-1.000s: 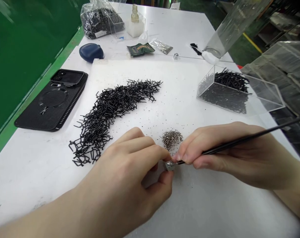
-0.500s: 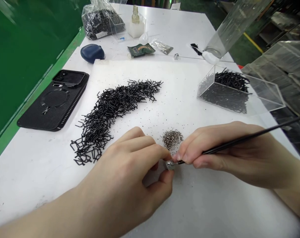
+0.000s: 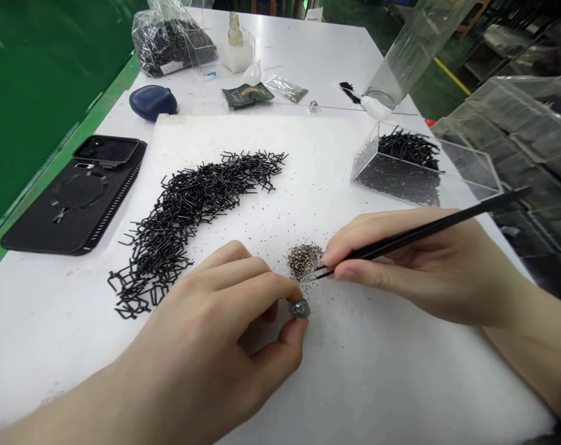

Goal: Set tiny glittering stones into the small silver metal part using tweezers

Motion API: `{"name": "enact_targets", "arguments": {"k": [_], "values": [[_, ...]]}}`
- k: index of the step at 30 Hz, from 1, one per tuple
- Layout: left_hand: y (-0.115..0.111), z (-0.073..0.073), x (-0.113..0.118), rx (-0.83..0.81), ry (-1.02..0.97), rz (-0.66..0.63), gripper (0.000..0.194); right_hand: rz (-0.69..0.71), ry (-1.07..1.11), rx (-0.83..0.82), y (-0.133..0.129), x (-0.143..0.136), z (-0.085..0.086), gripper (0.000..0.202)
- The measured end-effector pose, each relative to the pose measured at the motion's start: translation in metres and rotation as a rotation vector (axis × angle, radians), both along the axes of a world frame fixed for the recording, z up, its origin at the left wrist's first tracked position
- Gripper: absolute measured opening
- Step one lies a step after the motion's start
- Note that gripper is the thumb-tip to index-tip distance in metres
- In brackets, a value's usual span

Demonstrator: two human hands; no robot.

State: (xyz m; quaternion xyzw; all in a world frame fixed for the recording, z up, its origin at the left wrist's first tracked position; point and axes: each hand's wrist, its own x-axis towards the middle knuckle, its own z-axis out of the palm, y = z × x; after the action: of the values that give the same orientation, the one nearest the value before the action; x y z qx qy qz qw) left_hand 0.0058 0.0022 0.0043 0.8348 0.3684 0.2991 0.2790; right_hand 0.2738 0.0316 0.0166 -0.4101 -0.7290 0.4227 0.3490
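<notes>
Between thumb and forefinger of my left hand (image 3: 215, 315), the little metal piece (image 3: 300, 308) is pinched. My right hand (image 3: 428, 278) grips the tweezers (image 3: 414, 232), prongs at the grain pile (image 3: 302, 261) just past those fingertips; can't tell if they've caught any. I'd hold the left pinch steady and nip lightly at loose edge grains.

Open lane across white board (image 3: 326, 170), between black strand pile (image 3: 196, 196) and clear box (image 3: 468, 176); box walls stand up beyond right hand (image 3: 428, 266), barring low reach there

Gap between it and left hand (image 3: 219, 315) tight: grain heap (image 3: 302, 259), tweezers (image 3: 428, 228) and metal piece (image 3: 300, 308) crowd it

Bare board nearside of right hand; left forearm (image 3: 108, 392) cuts across near approach to pile
</notes>
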Motion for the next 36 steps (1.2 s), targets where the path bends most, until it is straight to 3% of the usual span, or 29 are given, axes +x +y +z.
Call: {"name": "enact_targets", "arguments": {"k": [13,36], "values": [[-0.0002,0.0008,-0.0013,0.008,0.022,0.005,0.015,0.082,0.026,-0.045,0.0012,0.0018,-0.0022,0.008],[0.0027,0.0083,0.001,0.014,0.062,-0.007,0.015,0.077,0.066,-0.073,0.0039,0.0025,-0.0034,0.01]]}}
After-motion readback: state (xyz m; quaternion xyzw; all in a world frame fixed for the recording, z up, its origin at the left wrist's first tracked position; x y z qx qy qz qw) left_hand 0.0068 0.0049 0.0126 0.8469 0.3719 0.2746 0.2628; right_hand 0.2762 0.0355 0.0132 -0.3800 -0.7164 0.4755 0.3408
